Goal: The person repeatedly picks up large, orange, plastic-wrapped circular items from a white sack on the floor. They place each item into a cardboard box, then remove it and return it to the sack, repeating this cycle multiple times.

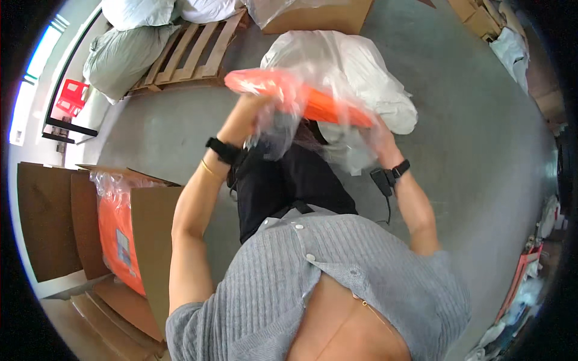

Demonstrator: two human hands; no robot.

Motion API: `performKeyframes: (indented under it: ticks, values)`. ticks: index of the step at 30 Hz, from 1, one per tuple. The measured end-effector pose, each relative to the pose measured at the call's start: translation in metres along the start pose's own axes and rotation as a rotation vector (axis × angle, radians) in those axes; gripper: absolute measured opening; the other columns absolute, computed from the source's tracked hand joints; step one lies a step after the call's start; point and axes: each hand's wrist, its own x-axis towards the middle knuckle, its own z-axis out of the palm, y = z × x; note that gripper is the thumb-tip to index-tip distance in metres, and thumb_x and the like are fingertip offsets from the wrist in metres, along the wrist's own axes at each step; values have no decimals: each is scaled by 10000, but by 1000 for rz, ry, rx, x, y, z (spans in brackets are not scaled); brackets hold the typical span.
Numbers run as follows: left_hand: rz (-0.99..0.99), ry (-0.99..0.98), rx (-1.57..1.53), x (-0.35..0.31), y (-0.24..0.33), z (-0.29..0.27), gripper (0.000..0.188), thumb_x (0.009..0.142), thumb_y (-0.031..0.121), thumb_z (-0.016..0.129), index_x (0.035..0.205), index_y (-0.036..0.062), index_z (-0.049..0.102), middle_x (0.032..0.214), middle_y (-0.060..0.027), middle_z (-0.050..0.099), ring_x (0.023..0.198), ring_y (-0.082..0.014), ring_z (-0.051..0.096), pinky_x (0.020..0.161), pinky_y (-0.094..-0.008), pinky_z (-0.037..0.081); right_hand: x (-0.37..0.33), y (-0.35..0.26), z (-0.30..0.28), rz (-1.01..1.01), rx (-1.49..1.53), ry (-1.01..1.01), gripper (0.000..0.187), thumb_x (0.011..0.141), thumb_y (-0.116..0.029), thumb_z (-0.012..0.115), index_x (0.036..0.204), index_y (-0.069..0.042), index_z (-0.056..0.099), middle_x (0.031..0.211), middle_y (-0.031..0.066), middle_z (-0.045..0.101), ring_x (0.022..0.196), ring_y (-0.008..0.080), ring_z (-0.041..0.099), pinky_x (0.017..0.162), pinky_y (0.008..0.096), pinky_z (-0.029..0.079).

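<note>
Between my hands is an orange folded item in a clear plastic bag, held up in front of my legs and blurred by motion. My left hand is closed on its left end, fingers partly hidden by the plastic. At its right end my right hand grips the bag's edge, also smeared. Loose clear film hangs below the orange item. Just beyond it sits a big white sack on the floor.
At my left an open cardboard box holds orange goods in clear plastic. A wooden pallet and a stuffed grey-green sack are at the far left. Another cardboard box stands beyond the white sack. Assorted goods line the right side.
</note>
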Motion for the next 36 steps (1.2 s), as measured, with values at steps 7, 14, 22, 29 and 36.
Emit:
performKeyframes:
  ticks: [7, 14, 22, 29, 36]
  values:
    - [103, -141, -408, -16, 58, -117, 393, 882, 263, 451, 1101, -62, 478, 987, -124, 576, 696, -146, 543, 549, -231, 434, 26, -79, 38, 163, 63, -182, 241, 870, -154, 460, 1056, -17, 530, 831, 51, 554, 744, 132, 562, 626, 259, 474]
    - [315, 245, 916, -54, 73, -132, 356, 847, 184, 487, 1152, 0, 467, 1076, -149, 550, 781, -237, 579, 655, -308, 484, -36, -194, -69, -57, 177, 92, 164, 875, -165, 479, 955, -28, 522, 677, -42, 466, 536, 34, 411, 453, 190, 309]
    - [-522, 167, 289, -161, 37, -100, 490, 780, 155, 620, 1191, -40, 440, 1046, -53, 540, 874, -130, 534, 777, -235, 437, -145, -122, -109, 545, -278, 131, 329, 817, -337, 602, 970, -49, 560, 682, -15, 577, 582, 65, 529, 558, 231, 452]
    - [-691, 296, 300, -74, 32, -200, 639, 823, 253, 605, 1286, -27, 266, 961, -179, 593, 756, -223, 618, 598, -306, 515, -52, -4, -133, 664, -113, 538, 588, 806, -471, 571, 1127, 15, 493, 1024, 146, 581, 930, 216, 572, 785, 374, 482]
    - [-916, 330, 214, 79, -62, -205, 721, 795, 477, 574, 1285, 9, 330, 1115, -179, 535, 924, -218, 583, 711, -351, 512, 22, 70, -108, 609, -24, 324, 468, 770, -349, 631, 1056, 17, 569, 1026, 92, 595, 886, 165, 583, 759, 289, 478]
